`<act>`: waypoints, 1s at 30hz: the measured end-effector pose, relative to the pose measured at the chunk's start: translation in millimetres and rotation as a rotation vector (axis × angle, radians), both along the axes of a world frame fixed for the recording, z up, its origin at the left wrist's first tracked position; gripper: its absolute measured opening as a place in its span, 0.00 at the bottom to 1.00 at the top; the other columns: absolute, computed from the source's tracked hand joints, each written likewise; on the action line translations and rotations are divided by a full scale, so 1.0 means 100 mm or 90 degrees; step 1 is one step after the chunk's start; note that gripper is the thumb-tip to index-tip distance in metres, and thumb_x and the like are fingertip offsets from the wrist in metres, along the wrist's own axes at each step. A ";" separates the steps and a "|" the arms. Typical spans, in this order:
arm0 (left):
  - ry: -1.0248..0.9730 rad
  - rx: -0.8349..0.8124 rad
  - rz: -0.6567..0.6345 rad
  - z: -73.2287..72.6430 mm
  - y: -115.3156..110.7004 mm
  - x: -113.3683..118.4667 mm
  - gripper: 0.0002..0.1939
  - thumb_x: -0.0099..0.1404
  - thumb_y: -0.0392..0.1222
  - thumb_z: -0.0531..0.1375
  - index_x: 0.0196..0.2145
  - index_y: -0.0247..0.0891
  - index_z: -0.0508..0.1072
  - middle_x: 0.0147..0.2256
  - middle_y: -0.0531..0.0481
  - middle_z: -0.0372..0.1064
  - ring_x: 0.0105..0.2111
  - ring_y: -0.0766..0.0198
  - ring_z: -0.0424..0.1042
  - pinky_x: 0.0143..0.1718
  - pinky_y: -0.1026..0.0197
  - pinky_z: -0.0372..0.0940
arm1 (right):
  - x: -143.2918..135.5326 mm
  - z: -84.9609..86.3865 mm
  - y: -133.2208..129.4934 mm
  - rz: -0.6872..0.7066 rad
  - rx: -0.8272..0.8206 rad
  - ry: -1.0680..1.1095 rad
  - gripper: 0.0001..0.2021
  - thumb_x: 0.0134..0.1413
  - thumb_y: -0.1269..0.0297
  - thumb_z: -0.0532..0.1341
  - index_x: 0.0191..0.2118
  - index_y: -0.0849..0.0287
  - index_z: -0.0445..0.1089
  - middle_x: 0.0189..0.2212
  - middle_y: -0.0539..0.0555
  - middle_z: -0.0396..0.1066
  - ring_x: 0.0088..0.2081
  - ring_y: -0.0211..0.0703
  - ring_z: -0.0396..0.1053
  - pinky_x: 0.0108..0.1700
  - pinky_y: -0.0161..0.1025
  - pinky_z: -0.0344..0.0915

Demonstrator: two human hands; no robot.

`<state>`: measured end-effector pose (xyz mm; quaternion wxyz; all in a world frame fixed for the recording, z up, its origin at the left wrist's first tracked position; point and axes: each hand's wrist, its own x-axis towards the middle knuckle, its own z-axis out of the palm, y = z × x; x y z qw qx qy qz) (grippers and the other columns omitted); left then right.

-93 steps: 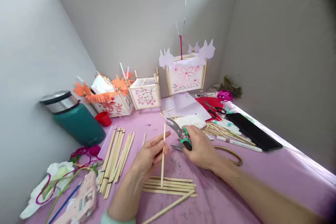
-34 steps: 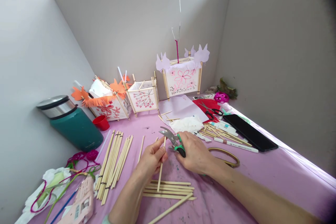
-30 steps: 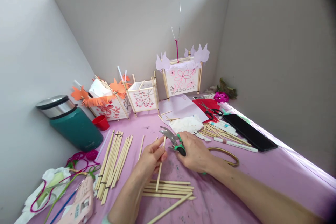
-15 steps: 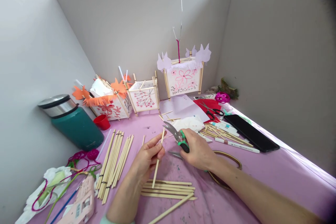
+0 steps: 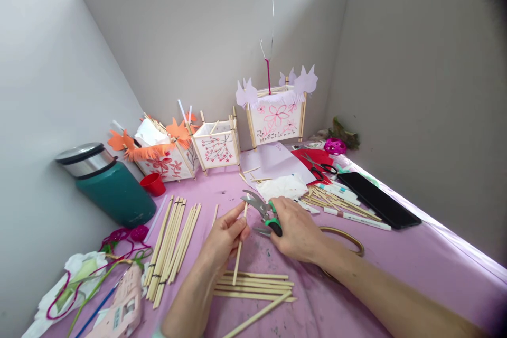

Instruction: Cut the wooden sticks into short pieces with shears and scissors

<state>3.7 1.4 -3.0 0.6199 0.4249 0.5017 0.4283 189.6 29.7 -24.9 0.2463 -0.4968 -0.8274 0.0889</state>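
Between the fingers of my left hand is a thin wooden stick, held nearly upright. My right hand is wrapped round green-and-black pruning shears. Their curved metal blades are parted around the upper end of the stick, just above my left fingertips. Below my hands, several loose sticks lie side by side on the pink cloth. To the left rest more sticks, some bundled with dark bands. Gold-handled scissors lie partly hidden under my right forearm.
Paper lanterns on stick frames stand along the back wall. At left are a teal bottle, a red cup and a pink glue gun. To the right lie a black phone, a white marker and black-handled scissors.
The shears have moved slightly left, so their blades now straddle the stick's upper end. The stick has become a little more upright in my left hand.
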 end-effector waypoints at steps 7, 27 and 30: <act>-0.044 0.010 -0.009 0.01 -0.01 -0.04 0.40 0.56 0.50 0.63 0.63 0.37 0.57 0.18 0.62 0.54 0.14 0.76 0.37 0.15 0.67 0.31 | 0.00 -0.03 0.04 -0.004 -0.041 0.020 0.10 0.45 0.69 0.60 0.33 0.56 0.57 0.33 0.53 0.67 0.35 0.45 0.65 0.36 0.38 0.55; -0.219 -0.026 -0.025 -0.08 0.05 -0.07 0.26 0.60 0.38 0.61 0.56 0.36 0.64 0.18 0.62 0.54 0.13 0.77 0.36 0.12 0.72 0.37 | -0.01 -0.03 0.04 0.023 -0.020 0.034 0.14 0.42 0.69 0.59 0.38 0.57 0.59 0.38 0.56 0.65 0.41 0.47 0.62 0.43 0.40 0.57; -0.243 -0.028 -0.036 -0.08 0.05 -0.08 0.24 0.60 0.37 0.61 0.54 0.36 0.66 0.17 0.62 0.53 0.14 0.77 0.36 0.12 0.72 0.37 | 0.00 -0.03 0.04 0.021 -0.027 0.035 0.13 0.42 0.69 0.59 0.37 0.57 0.58 0.36 0.55 0.65 0.39 0.46 0.62 0.41 0.39 0.56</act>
